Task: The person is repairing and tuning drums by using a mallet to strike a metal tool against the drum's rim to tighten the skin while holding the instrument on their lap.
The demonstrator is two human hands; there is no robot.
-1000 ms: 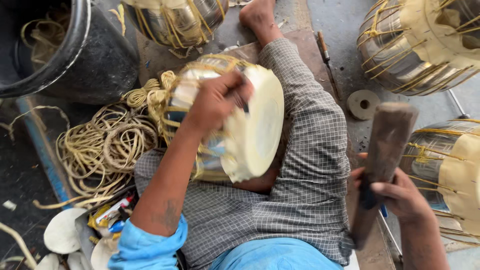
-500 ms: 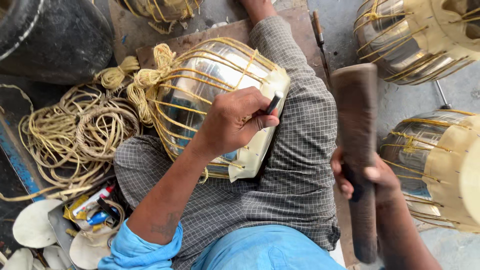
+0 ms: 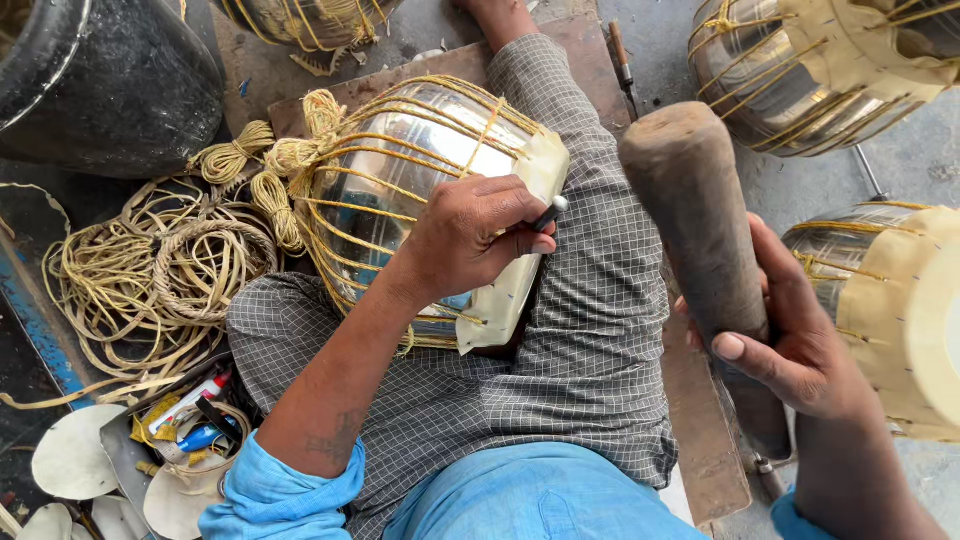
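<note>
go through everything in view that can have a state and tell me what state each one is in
Left hand: gripping a small dark tool, resting on the laced metal drum.
Right hand: closed around the wooden mallet, raised.
Laced metal drum: lying on its side across the lap, skin fitted, cords strung.
Cord pile: loose, tangled.
Black tub: contents hidden.

Even daylight, soft shadows, no hard edges. Glare streaks on steel drum shell [image 3: 400,180] in lap & on drums top right. Black tub [image 3: 110,90] top left goes near-dark. Mostly sharp; wide-angle stretch at edges.
</note>
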